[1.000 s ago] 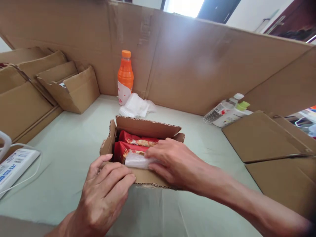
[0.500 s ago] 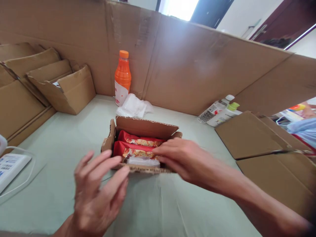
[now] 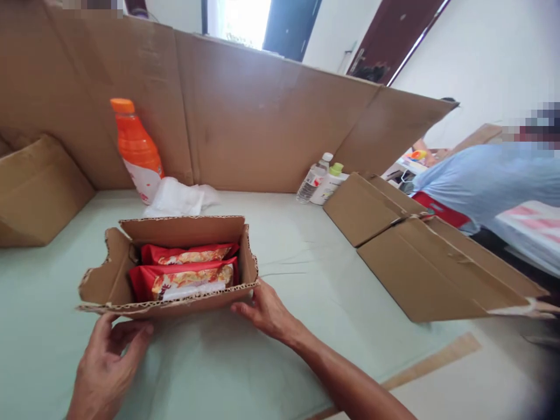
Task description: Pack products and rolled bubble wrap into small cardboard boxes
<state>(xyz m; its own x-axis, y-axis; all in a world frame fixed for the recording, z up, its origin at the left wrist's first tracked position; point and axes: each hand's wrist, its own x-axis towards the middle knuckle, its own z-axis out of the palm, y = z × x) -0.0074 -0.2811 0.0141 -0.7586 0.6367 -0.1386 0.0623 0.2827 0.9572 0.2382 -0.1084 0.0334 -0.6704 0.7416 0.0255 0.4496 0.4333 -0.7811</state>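
In the head view a small open cardboard box (image 3: 184,306) stands in front of me at left centre. Two red snack packets (image 3: 188,255) with patterned fronts lie side by side in it. A whitish wrapped piece (image 3: 195,290) rests against the front wall. My left hand (image 3: 107,359) grips the box at its front left corner, fingers curled, their tips partly hidden by the wall. At the right end my right hand (image 3: 269,309) holds the lower corner, its thumb along the front and its other fingers behind the side.
Behind the box stand an orange drink bottle (image 3: 137,151) and crumpled white plastic (image 3: 177,198). A water bottle (image 3: 312,178) and a green-capped white bottle (image 3: 330,185) lean near cardboard boxes (image 3: 406,262) at right. A cardboard wall (image 3: 262,122) borders the table. Beyond it, a person in light blue (image 3: 494,181).
My right hand has left the packets inside the box and moved to its right corner. My left hand has come to the front left corner. The view has swung to the right.
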